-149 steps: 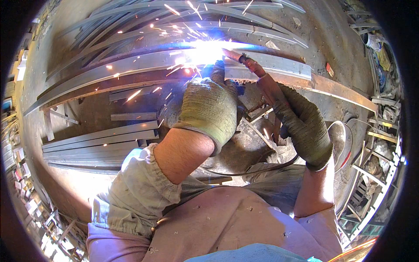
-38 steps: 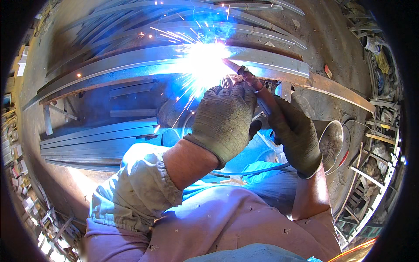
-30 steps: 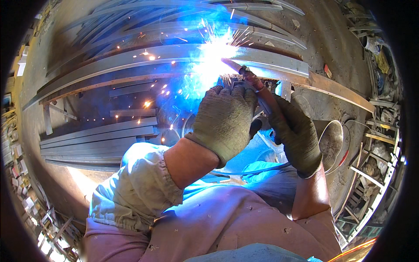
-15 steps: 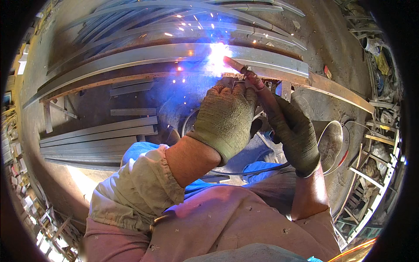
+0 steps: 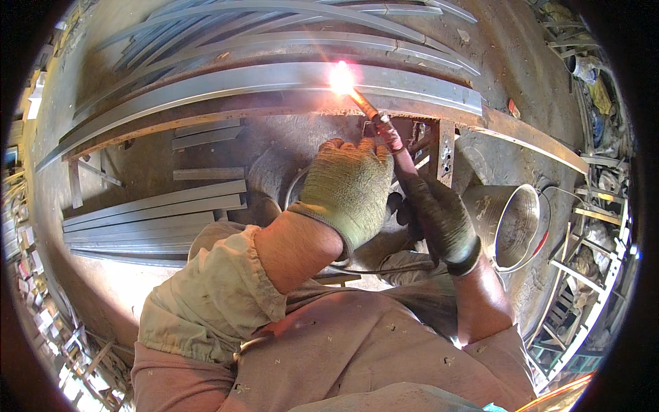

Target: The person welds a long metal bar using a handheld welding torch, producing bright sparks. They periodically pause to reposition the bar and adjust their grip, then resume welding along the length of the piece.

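Observation:
My right hand point(image 5: 445, 216), in a green-grey work glove, is wrapped round the handle of a welding torch point(image 5: 390, 134). The torch slants up and left, and a bright pink-white glow at its tip hides the spot on the long grey metal bar point(image 5: 419, 88) beneath it. My left hand point(image 5: 350, 189), gloved alike, is closed just below the bench's edge, with its fingers curled beside the torch neck. What those fingers grip, if anything, is hidden. The bar lies along a rusty steel bench point(image 5: 528, 139).
More long metal bars point(image 5: 357, 40) lie beyond the bench. Cut metal lengths point(image 5: 158, 213) are stacked on the floor at left. A metal bucket point(image 5: 484, 213) lies tipped at right, with a cable around it. A cluttered metal rack point(image 5: 590, 278) lines the right side.
The blue-white arc and flying sparks have given way to a smaller reddish glow with haze. My right hand and the torch have shifted slightly left and down, uncovering more of the bucket.

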